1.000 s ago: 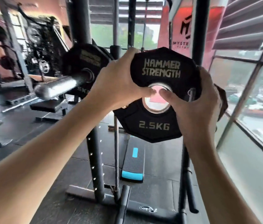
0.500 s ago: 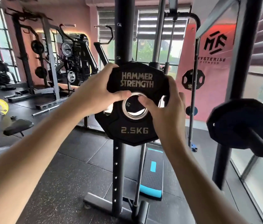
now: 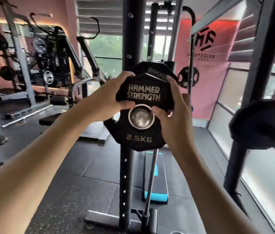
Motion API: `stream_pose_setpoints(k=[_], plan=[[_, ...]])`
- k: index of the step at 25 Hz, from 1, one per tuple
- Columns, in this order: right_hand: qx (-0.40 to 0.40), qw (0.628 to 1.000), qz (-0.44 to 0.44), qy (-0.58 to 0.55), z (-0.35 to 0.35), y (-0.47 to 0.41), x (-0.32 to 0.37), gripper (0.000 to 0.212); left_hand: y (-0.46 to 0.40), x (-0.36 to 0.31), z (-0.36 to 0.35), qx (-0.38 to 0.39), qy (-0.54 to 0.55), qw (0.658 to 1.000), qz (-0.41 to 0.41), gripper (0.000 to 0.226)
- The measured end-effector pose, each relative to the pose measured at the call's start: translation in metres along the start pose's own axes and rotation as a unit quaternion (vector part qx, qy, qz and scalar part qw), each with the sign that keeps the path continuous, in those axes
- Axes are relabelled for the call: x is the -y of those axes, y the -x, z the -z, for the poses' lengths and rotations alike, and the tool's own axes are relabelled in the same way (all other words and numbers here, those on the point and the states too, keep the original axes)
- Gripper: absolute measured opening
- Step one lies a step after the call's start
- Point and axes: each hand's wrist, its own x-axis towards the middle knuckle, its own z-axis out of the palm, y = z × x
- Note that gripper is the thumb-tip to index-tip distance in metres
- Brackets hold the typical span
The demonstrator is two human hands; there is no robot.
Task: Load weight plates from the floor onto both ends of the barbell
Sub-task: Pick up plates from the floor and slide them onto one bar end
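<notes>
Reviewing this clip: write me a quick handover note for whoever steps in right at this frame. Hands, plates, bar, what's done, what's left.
Left hand: grips the left edge of the 2.5 kg plate, thumb on its face.
Right hand: grips the right edge, thumb near the hub.
The plate is held upright at chest height; the barbell sleeve end shows inside its centre hole, so it appears partly threaded on.
A larger plate sits directly behind it.
Another loaded bar end is at the right.
Left: push the plate flush against the larger plate. Whether more plates wait on the floor is not visible.
</notes>
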Motion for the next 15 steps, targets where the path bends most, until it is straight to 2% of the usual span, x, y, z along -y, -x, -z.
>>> stream_pose_setpoints(k=[4, 7, 8, 11, 15], plan=[[0.033, 0.990, 0.063, 0.118, -0.021, -0.036, -0.029, 0.096, -0.044, 0.017, -0.018, 0.007, -0.070, 0.995, -0.068, 0.086], [0.056, 0.979, 0.058, 0.189, -0.035, -0.061, -0.055, 0.110, -0.076, 0.036, -0.041, -0.014, -0.152, 0.983, -0.105, 0.112], [0.063, 0.974, 0.055, 0.211, -0.040, -0.068, -0.060, 0.116, -0.086, 0.042, -0.049, -0.030, -0.166, 0.980, -0.104, 0.114], [0.073, 0.965, 0.039, 0.248, -0.052, -0.088, -0.069, 0.126, -0.109, 0.052, -0.066, -0.087, -0.172, 0.977, -0.087, 0.103], [0.050, 0.963, 0.044, 0.262, -0.063, -0.105, -0.083, 0.118, -0.126, 0.061, -0.076, -0.116, -0.155, 0.977, -0.085, 0.094]])
